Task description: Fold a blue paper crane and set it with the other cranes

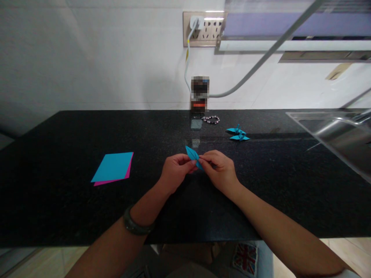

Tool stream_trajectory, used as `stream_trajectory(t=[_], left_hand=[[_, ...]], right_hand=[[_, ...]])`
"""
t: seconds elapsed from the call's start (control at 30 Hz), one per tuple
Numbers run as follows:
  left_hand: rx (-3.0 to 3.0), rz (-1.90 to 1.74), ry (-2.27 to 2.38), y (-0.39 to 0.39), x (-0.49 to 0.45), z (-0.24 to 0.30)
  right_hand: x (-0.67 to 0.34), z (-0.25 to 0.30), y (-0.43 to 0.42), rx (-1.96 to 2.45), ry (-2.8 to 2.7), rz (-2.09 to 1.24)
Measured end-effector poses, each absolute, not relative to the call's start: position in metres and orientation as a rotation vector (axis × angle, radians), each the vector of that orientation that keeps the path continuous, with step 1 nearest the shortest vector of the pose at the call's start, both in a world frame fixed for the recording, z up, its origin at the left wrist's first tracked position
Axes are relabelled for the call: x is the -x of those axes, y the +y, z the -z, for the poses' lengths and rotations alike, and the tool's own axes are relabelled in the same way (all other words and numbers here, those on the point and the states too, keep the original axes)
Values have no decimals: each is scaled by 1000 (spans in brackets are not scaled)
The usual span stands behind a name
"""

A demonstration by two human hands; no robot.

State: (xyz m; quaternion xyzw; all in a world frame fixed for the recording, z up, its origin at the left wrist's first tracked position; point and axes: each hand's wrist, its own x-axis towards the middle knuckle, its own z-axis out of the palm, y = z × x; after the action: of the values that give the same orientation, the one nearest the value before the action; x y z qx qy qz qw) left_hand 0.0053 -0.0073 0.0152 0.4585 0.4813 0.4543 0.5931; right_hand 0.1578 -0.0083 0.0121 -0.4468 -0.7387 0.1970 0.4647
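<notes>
Between my two hands is a small blue folded origami paper (pixel 191 153), its pointed end sticking up and to the left above the black counter. My left hand (pixel 177 170) is closed on its left side, thumb and fingers pinching the paper. From the right, my right hand (pixel 222 170) pinches the same piece near its middle, thumb and fingertips together. The fingers hide part of the folds. Farther back to the right, two finished blue paper cranes (pixel 239 133) sit close together on the counter.
Blue and pink paper squares (pixel 113 166) lie stacked on the left of the black counter (pixel 58 154). A beaded bracelet (pixel 211 120) rests near the wall beside a pixelated upright object (pixel 199 94) with cables. At the right is a metal sink (pixel 344 135); a socket panel (pixel 213 33) is above.
</notes>
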Motion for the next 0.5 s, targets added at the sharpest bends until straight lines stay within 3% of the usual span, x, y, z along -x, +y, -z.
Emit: stream_trajectory(t=[0.5], left_hand=[[-1149,-1063,1130,-8,-6,-14]], right_hand=[[-157,-13,-9,1140,-1847,-436]])
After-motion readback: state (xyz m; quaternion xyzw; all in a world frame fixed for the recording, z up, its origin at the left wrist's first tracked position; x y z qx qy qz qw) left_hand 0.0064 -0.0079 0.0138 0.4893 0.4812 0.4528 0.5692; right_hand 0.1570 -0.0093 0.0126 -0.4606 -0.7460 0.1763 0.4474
